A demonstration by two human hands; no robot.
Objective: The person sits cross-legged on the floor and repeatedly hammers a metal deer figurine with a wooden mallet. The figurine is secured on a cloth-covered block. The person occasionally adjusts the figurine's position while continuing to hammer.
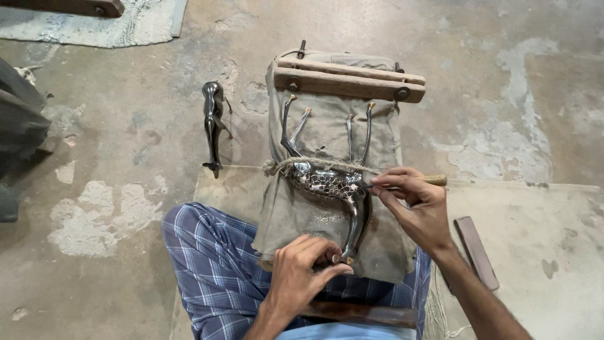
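Concrete floor (126, 208). Canvas-wrapped block (327, 214) on lap, wooden clamp (349, 80) at far end. Metal deer figure (327, 179) roped on canvas, 4 legs toward clamp. Second figure (214, 123) lies left. Left hand (305, 271) pinches the head end; right hand (415, 201) grips wooden-handled tool (434, 180), tip on the body.

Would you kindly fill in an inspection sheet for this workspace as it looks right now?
Surface: cloth-covered board on the lap, wooden clamp at its far end.
Job's things: metal deer figure tied down by a cord; wooden-handled tool.
Clutter: second metal figure, flat bar.
Grippers: left hand steadies the figure's head; right hand holds the tool.
Cables: nothing seen.
Surroundings: patchy concrete floor, mat.
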